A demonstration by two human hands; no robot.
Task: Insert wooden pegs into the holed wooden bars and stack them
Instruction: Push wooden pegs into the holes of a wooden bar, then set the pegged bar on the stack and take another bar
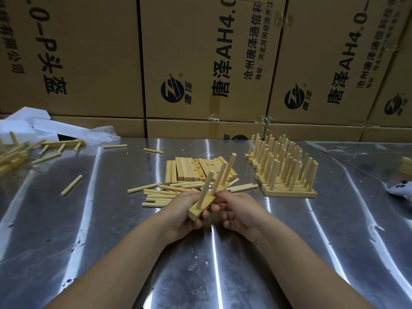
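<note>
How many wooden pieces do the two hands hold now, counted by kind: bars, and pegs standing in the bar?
Bar: 1
Pegs: 3
Total: 4

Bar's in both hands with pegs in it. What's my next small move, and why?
Probably carry the held bar right and set it down by the finished bars. Three pegs already stand in it, no empty hole shows, and the left hand and right hand both grip it above the table.
</note>
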